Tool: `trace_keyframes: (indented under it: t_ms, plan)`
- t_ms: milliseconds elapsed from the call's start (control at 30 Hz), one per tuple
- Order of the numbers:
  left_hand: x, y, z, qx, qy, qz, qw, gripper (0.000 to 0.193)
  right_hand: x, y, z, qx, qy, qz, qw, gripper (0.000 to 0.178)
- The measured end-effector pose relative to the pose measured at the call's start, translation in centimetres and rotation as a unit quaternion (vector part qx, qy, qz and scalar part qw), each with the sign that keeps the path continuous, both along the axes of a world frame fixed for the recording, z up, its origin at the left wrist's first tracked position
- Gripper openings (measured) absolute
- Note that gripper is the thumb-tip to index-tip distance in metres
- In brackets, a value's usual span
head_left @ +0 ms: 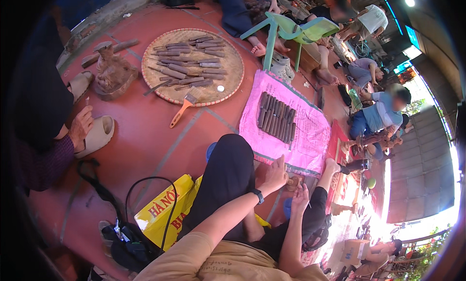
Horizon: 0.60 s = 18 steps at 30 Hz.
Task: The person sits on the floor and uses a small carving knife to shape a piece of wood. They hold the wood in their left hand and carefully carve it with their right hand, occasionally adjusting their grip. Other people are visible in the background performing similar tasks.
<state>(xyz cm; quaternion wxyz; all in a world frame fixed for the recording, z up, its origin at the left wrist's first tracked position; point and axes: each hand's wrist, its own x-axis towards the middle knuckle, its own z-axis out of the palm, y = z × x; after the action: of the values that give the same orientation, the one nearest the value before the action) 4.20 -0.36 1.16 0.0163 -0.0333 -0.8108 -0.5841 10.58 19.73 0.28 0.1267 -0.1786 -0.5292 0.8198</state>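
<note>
My left hand [275,175], with a black watch at the wrist, is closed beside a small round wooden piece [292,183] held over my black-trousered knee [228,174]. My right hand [300,198] sits just below it, fingers curled around a thin tool [308,203] whose tip is too small to make out. Just beyond my hands lies a pink cloth [310,145] carrying a tight row of dark carving chisels [276,118].
A round woven tray [228,87] holds several more chisels, with an orange-handled brush [182,111] at its edge. A wooden carving [114,72] and another person's hand [80,128] by a sandal [99,133] are at left. A green plastic chair [296,31] stands behind; a yellow bag [165,208] and black cable [145,184] lie near me.
</note>
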Motion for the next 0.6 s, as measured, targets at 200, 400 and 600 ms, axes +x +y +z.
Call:
trace_keyframes:
  t_ms: [200,400,600]
  plan:
    - [-2.0,-1.9,1.4,0.122,0.06,0.041,0.99,0.084,0.0,-1.9,1.6,0.049,0.008,-0.003,0.999,0.04]
    - [-5.5,-11.6,8.0,0.456,0.083,0.11,0.879,0.084,-0.3,-2.9,2.3,0.116,0.014,-0.067,0.991,0.03]
    - [-1.2,-33.8,18.0,0.42,0.4,0.414,0.702,0.039,0.3,-2.0,3.1,0.07,0.027,-0.141,0.987,0.027]
